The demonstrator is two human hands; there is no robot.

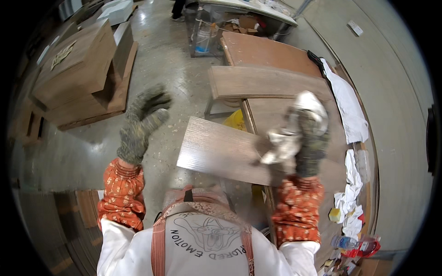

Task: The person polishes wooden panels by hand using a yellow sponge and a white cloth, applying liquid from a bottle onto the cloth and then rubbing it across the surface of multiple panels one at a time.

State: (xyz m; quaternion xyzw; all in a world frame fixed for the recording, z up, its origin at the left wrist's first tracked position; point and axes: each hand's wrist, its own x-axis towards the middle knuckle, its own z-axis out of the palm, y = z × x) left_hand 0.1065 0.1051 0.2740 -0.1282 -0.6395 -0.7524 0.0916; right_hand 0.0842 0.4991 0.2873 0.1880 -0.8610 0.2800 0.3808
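Note:
My left hand, in a camouflage-patterned work glove, hangs over the floor left of the worktable. Its thumb and fingers are apart with nothing between them. A white rag is bunched in my right hand, which wears a matching glove and is smeared by motion. Below the rag lies a grey-brown wood-grain board, its left end jutting past the table's edge. The rag and glove hide part of the board's right end. Behind it, a second long wood-grain board lies across the table.
A reddish-brown panel lies at the far end. White cloth, crumpled paper and plastic bottles line the right side by the wall. A yellow bucket sits under the boards. Stacked wooden panels stand on the left.

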